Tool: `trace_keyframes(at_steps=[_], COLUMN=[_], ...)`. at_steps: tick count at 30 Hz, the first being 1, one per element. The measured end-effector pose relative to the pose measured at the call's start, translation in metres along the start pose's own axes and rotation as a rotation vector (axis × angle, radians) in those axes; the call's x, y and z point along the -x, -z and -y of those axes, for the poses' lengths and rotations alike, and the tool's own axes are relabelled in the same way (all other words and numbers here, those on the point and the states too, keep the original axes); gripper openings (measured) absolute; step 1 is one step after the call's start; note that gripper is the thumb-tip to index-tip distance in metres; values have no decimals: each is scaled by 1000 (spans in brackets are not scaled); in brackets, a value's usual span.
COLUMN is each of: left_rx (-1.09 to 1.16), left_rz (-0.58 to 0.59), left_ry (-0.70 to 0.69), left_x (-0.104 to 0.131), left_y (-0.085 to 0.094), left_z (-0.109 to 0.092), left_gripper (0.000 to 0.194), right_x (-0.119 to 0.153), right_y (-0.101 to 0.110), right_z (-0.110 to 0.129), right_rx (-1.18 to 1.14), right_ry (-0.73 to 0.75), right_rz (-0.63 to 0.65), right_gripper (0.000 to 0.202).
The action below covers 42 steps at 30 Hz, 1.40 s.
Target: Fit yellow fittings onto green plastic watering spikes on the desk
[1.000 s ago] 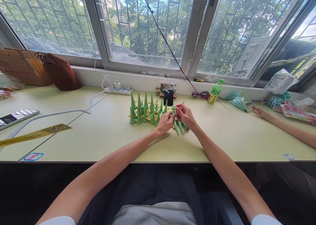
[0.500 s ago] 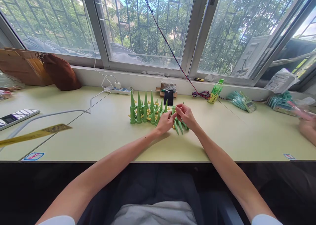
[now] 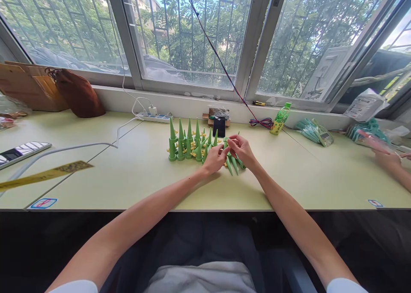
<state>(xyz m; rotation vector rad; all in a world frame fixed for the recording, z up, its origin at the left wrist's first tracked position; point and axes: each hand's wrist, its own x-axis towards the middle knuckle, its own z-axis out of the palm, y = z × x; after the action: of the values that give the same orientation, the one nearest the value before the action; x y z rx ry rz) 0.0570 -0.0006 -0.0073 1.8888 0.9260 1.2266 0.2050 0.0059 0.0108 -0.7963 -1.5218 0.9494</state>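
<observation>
My left hand (image 3: 215,159) is closed around a green plastic plant-watering spike (image 3: 225,143), whose wide end shows above the fingers. Right beside it, my right hand (image 3: 243,150) is pinched at that end; whatever is between its fingertips is too small or hidden to make out. To the left of my hands, several green spikes (image 3: 180,149) with small yellow valves (image 3: 193,154) stand upright, points up, in a close group. Several loose spikes (image 3: 235,165) lie under my right hand, their tips toward me.
Behind the spikes lies a dark phone (image 3: 219,127); a green drink bottle (image 3: 280,118) stands to the right. A power strip (image 3: 156,117) with a white cable lies at back left. A co-worker's hand (image 3: 387,159) holds a pink item at far right, near bagged teal pieces (image 3: 310,130).
My hands have barely moved and keep the same grip on the spike. At far right, the co-worker's hands and the pink item have shifted left, further into view.
</observation>
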Motion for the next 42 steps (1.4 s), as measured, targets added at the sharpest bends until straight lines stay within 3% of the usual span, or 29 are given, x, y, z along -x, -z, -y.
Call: trace_keyframes(at_steps=[20,42], left_rx=[104,108], left_rz=[25,-28], left_ry=[69,27], left_x=[4,4], left_y=[1,1], left_z=[-8,-10], left_gripper=[49,45], right_x=[0,4], right_y=[-1,-7], right_z=[0,7], right_rx=[-15,37], right_ry=[-1,-19], right_rz=[22,-19], right_gripper=[47,52])
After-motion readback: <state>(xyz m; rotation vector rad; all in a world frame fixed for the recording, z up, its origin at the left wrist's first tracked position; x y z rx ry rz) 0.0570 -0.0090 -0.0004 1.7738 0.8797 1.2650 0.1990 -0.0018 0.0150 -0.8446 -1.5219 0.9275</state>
